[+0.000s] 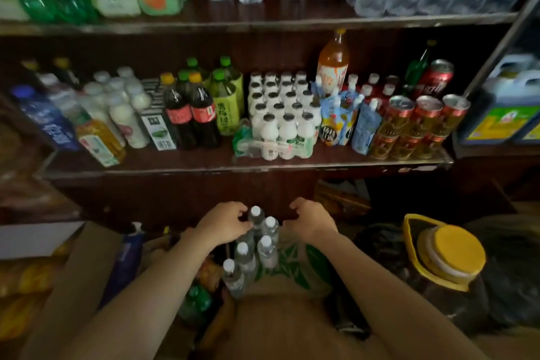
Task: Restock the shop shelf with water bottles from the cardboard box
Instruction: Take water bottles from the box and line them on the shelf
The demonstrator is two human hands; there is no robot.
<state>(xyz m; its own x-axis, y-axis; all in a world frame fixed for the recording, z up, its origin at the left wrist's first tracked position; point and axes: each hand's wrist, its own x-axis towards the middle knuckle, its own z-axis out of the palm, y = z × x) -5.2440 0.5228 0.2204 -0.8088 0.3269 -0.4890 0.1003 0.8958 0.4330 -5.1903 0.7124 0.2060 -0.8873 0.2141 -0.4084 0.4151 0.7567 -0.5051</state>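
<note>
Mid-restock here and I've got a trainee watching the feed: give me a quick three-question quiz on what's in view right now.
1. True or false: the left hand is at the neck of a white-capped water bottle down in the cardboard box.
2. How many white caps show among the water bottles in the box? A) two B) five C) nine
3. Fill in: on the middle shelf, the block of small white bottles stands just right of the ______-capped bottles with yellow-green labels.

Key
1. True; the right hand is curled beside the bottles, apparently holding none.
2. B
3. green
</note>
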